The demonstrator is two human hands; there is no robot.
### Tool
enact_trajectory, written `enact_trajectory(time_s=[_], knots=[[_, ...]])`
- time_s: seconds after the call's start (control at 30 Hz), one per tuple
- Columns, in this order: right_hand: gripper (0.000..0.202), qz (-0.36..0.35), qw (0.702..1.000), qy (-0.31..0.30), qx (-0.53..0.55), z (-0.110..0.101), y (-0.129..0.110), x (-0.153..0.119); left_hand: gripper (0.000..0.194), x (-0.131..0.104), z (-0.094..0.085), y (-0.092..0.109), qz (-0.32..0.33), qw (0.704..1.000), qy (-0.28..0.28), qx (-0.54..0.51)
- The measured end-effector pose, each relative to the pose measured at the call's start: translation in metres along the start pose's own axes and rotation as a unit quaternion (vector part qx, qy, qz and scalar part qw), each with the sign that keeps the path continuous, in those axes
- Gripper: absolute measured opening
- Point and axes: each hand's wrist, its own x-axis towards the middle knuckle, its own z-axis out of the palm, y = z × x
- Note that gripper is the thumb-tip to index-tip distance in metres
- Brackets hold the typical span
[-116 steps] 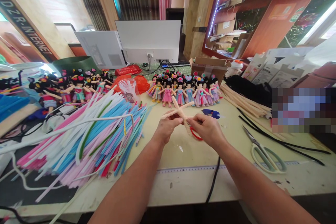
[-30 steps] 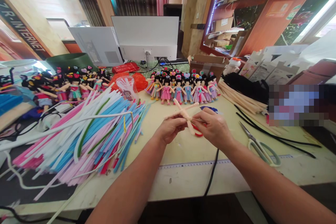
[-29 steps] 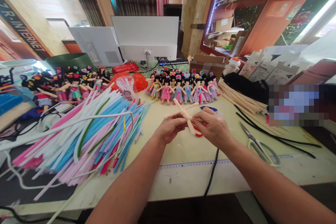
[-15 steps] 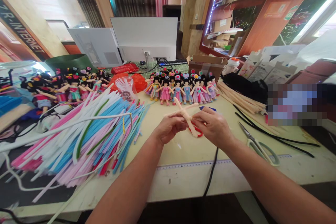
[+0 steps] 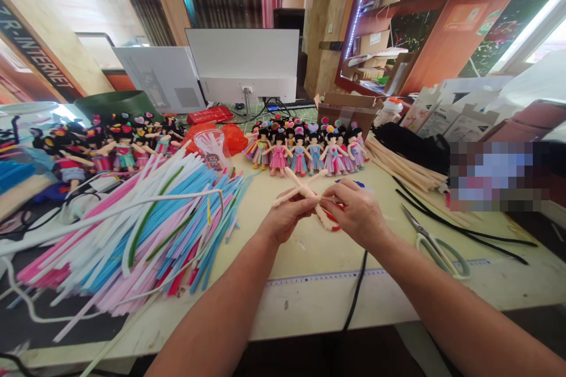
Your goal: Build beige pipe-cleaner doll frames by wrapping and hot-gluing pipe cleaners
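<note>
A cream pipe-cleaner figure [image 5: 305, 189] with crossed fuzzy limbs is held above the middle of the table. My left hand [image 5: 287, 217] pinches it from the left, thumb on top. From the right, the fingertips of my right hand [image 5: 354, 212] close on its side near the left thumb. One cream limb hangs down between the hands. Beside it a red loop [image 5: 332, 226] shows, partly hidden by my right hand. Behind the figure stand rows of small finished dolls [image 5: 300, 150] with black hair and coloured dresses.
Coloured pipe cleaners [image 5: 145, 230] are heaped at the left. Scissors [image 5: 435, 247] lie at the right, near black strips [image 5: 464, 227] and beige pipe cleaners [image 5: 402, 159]. A ruler strip [image 5: 318, 277] runs along the front. More dolls [image 5: 124, 150] stand at the back left.
The cream figure has turned and shifted slightly left, its upper limbs now spread in a V. My right fingers have moved up a little along its side.
</note>
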Motion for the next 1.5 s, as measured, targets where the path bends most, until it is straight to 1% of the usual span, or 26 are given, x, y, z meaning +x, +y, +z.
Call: enact_trajectory(time_s=[0.13,0.27,0.43,0.53,0.63,0.7,0.8,0.9,1.13,1.3,1.4,1.47,1.5], knots=[[0.019,0.005,1.000,0.013,-0.018,0.003,-0.002,0.001,0.026,0.000,0.001,-0.001,0.018,1.000,0.018,0.005],[0.022,-0.004,0.999,0.017,-0.032,0.005,-0.005,-0.001,0.027,0.002,0.000,-0.003,0.022,0.999,0.033,-0.020],[0.022,-0.018,0.999,0.035,-0.014,0.008,-0.007,-0.004,0.029,0.003,0.001,-0.003,0.030,0.998,0.031,-0.048],[0.021,-0.009,0.998,0.058,0.009,0.010,-0.008,-0.006,0.029,0.001,0.003,-0.003,0.042,0.997,0.028,-0.052],[0.018,0.028,0.996,0.074,0.049,0.013,-0.011,-0.006,0.030,0.000,0.004,-0.002,0.052,0.997,0.033,-0.056],[0.016,0.075,0.990,0.076,0.091,0.016,-0.012,-0.007,0.029,0.000,0.005,-0.003,0.055,0.996,0.037,-0.060],[0.014,0.153,0.970,0.079,0.171,0.019,-0.014,-0.007,0.027,0.001,0.004,-0.004,0.052,0.995,0.051,-0.072],[0.015,0.201,0.947,0.087,0.235,0.020,-0.017,-0.007,0.027,0.003,0.003,-0.006,0.050,0.993,0.063,-0.087],[0.015,0.240,0.914,0.120,0.305,0.023,-0.022,-0.008,0.026,0.000,0.005,-0.004,0.060,0.993,0.033,-0.092],[0.015,0.235,0.913,0.117,0.311,0.025,-0.022,-0.008,0.026,0.000,0.004,-0.003,0.052,0.994,0.042,-0.088],[0.013,0.235,0.913,0.117,0.313,0.024,-0.022,-0.007,0.025,0.001,0.002,-0.004,0.058,0.994,0.046,-0.086],[0.011,0.238,0.904,0.122,0.332,0.025,-0.022,-0.008,0.025,0.001,0.002,-0.004,0.059,0.994,0.045,-0.086],[0.011,0.246,0.895,0.122,0.351,0.025,-0.022,-0.008,0.025,0.001,0.002,-0.005,0.057,0.994,0.045,-0.087]])
